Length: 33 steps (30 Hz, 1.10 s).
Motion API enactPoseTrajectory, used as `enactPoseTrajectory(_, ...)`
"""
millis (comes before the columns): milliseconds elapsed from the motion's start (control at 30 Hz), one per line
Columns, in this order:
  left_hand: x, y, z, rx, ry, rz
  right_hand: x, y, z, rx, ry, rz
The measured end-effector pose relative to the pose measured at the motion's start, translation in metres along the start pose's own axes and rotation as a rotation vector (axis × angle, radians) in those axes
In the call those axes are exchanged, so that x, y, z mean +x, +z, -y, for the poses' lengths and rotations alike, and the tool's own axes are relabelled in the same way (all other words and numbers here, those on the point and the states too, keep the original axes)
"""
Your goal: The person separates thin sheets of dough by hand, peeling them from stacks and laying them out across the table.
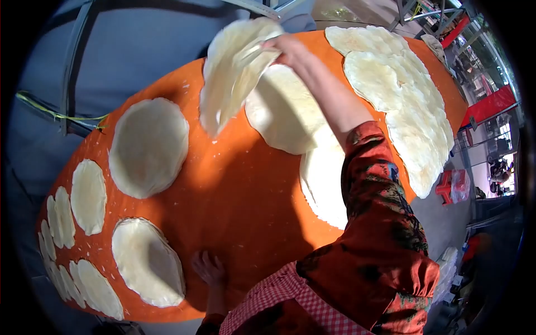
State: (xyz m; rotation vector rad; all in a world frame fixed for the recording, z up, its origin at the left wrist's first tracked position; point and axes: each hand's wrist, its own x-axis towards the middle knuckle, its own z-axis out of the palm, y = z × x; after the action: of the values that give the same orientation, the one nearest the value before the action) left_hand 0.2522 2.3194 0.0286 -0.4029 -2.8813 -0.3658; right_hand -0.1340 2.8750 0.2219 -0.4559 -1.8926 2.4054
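My right hand (282, 50) is raised over the far side of the table, its fingers closed on the edge of a thin, pale round flatbread (231, 70). The flatbread hangs tilted and partly folded, its lower edge smeared by motion. Under my right forearm lie another flatbread (285, 109) and a stack (324, 178) partly hidden by my sleeve. My left hand (208, 268) rests in shadow on the orange cloth (240, 195), fingers apart, holding nothing. Just left of it is a stack of flatbreads (145, 262).
More flatbread rounds stand farther left, including a large stack (149, 148) and a smaller one (89, 196). A broad overlapping layer of flatbreads (405, 100) covers the right part. A metal frame (72, 61) and a yellow cord (61, 115) border the far left. A red stool (445, 187) stands beyond the right edge.
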Motion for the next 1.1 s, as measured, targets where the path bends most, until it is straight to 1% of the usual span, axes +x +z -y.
enactPoseTrajectory(33,0.000,0.000,0.000,0.021,-0.012,-0.001,-0.025,-0.002,0.013,0.054,-0.019,0.000)
enactPoseTrajectory(100,-0.001,0.000,-0.005,0.057,-0.029,0.017,-0.025,-0.034,-0.014,0.176,-0.053,-0.063)
enactPoseTrajectory(167,0.000,0.001,-0.005,0.130,0.019,-0.045,-0.055,-0.067,-0.053,-0.085,0.120,-0.156)
enactPoseTrajectory(200,0.001,0.004,-0.006,0.153,0.060,-0.059,-0.050,-0.099,-0.084,-0.121,0.305,-0.217)
enactPoseTrajectory(233,0.004,-0.001,-0.010,0.094,0.028,-0.012,-0.077,-0.120,-0.096,-0.261,0.233,-0.225)
enactPoseTrajectory(267,0.008,-0.006,-0.013,0.041,-0.015,0.027,-0.115,-0.130,-0.101,-0.288,0.148,-0.349)
enactPoseTrajectory(300,0.010,-0.003,-0.015,0.033,-0.001,0.025,-0.143,-0.134,-0.096,-0.333,0.031,-0.451)
enactPoseTrajectory(367,0.009,-0.004,-0.010,0.041,0.017,0.000,-0.221,-0.159,-0.095,-0.458,-0.043,-0.500)
enactPoseTrajectory(433,0.008,-0.003,-0.009,0.066,0.020,0.020,-0.292,-0.191,-0.126,-0.647,-0.025,-0.666)
enactPoseTrajectory(467,0.007,-0.005,-0.008,0.082,0.022,0.025,-0.330,-0.194,-0.141,-0.843,0.006,-0.655)
enactPoseTrajectory(500,0.006,-0.005,-0.007,0.070,0.044,0.013,-0.367,-0.161,-0.147,-0.839,0.008,-0.716)
enactPoseTrajectory(567,0.006,-0.004,-0.004,0.044,0.095,-0.022,-0.410,-0.145,-0.209,-0.731,-0.105,-0.604)
enactPoseTrajectory(600,0.006,-0.003,-0.004,0.048,0.099,-0.036,-0.424,-0.117,-0.223,-0.787,-0.135,-0.596)
enactPoseTrajectory(633,0.004,-0.003,-0.003,0.050,0.107,-0.048,-0.430,-0.086,-0.235,-0.844,-0.161,-0.590)
enactPoseTrajectory(700,0.005,-0.003,-0.001,0.040,0.110,-0.052,-0.432,-0.035,-0.220,-1.041,-0.170,-0.568)
enactPoseTrajectory(767,0.003,-0.007,-0.001,0.020,0.088,-0.039,-0.418,-0.022,-0.234,-1.204,-0.284,-0.580)
enactPoseTrajectory(833,0.003,-0.011,0.000,-0.023,0.122,-0.082,-0.407,0.000,-0.226,-1.351,-0.162,-0.579)
enactPoseTrajectory(867,0.003,-0.011,0.001,-0.043,0.134,-0.103,-0.400,-0.001,-0.229,-1.432,-0.123,-0.542)
enactPoseTrajectory(967,0.000,-0.002,0.009,-0.083,0.194,-0.229,-0.390,0.005,-0.220,-1.463,0.015,-0.559)
enactPoseTrajectory(1000,-0.001,-0.005,0.007,-0.076,0.158,-0.186,-0.381,-0.010,-0.235,-1.513,-0.191,-0.639)
enactPoseTrajectory(1100,0.003,-0.024,-0.004,-0.089,0.069,-0.038,-0.364,-0.042,-0.251,-1.618,-0.243,-0.518)
